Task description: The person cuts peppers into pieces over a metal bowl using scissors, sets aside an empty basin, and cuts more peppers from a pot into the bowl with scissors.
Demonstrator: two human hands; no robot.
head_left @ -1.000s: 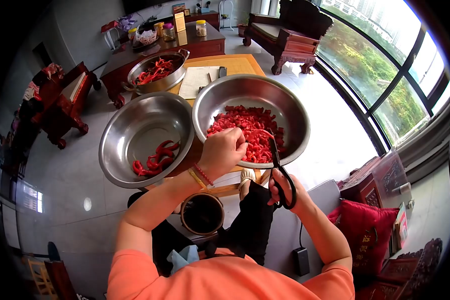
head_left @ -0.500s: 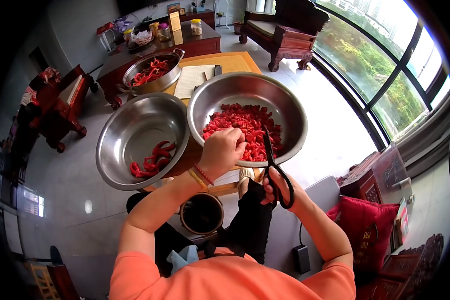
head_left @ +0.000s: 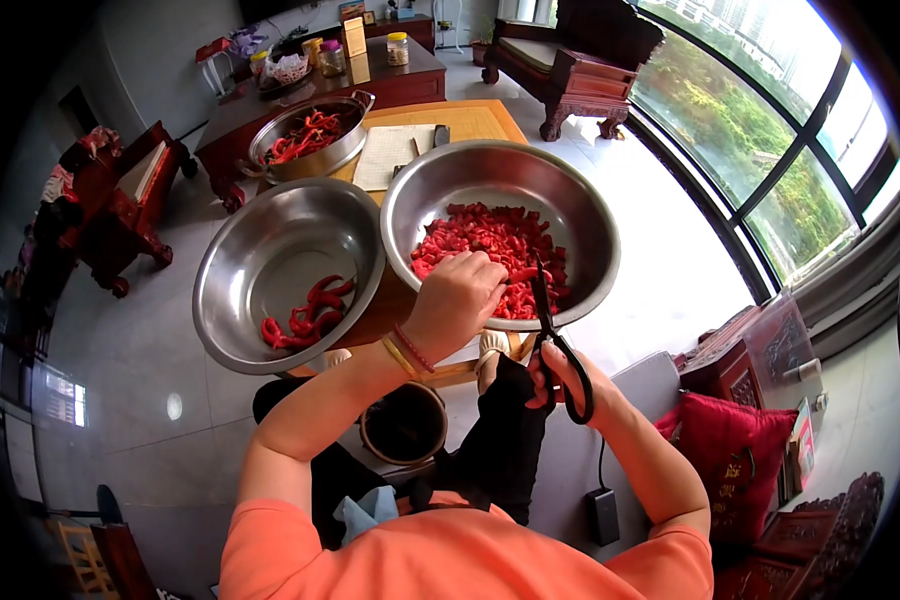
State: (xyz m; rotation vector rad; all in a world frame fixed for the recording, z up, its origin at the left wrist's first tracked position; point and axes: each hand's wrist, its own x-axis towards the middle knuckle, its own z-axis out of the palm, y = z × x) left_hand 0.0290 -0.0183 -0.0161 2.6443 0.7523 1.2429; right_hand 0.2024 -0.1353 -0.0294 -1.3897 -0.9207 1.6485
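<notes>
My left hand is closed over the near part of the right metal basin, its fingers pinching a red chili pepper that points toward the scissors. My right hand grips black-handled scissors, with the blades up by the pepper's end. Below them, many chopped red pepper pieces lie in that basin. Several whole red chilies rest in the left metal basin, beside my left forearm. My fingers partly hide the held pepper.
Behind the basins, a two-handled steel pot full of red chilies stands near a paper pad on the wooden table. A dark-filled bucket sits between my legs. A red cushion is at my right.
My left hand has shifted slightly right, and the pepper now shows between its fingers and the blades. The whole view has tilted a little; the scissors remain in my right hand.
</notes>
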